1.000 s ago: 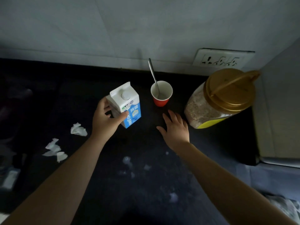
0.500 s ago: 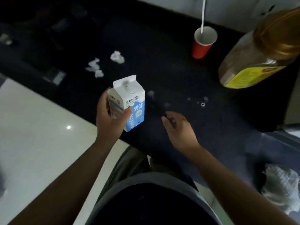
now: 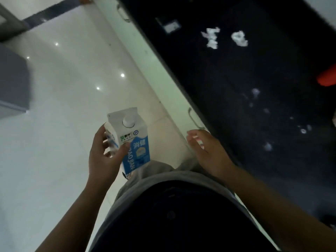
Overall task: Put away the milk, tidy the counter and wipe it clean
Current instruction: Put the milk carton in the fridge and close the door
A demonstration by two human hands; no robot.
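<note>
The left hand (image 3: 103,159) holds the milk carton (image 3: 131,139) upright in the air, out over the pale floor (image 3: 54,106) and clear of the dark desk (image 3: 254,73); its fingers (image 3: 100,135) wrap the carton's left side while the thumb presses the blue front, a firm closed hold. The carton's white cap (image 3: 128,122) looks screwed on. The right hand (image 3: 207,151) hangs empty near the desk's front edge, its fingers loosely spread and curled around nothing. On the desk lie two crumpled white paper scraps (image 3: 211,38) toward the far end, a scatter of pale drops and splashes (image 3: 267,146) nearer the person, and a red cup (image 3: 327,79) at the right margin, blurred and only partly in view. Judging from this, the step in hand is putting the milk away: the carton is already off the desk and being carried, while the tidying and wiping are not yet begun. No fridge or open cupboard can be made out for certain here, so the next move calls for finding the storage place, with the free right hand available to open a door while the left keeps the carton level. After that the scraps need gathering and the spills a cloth.
</note>
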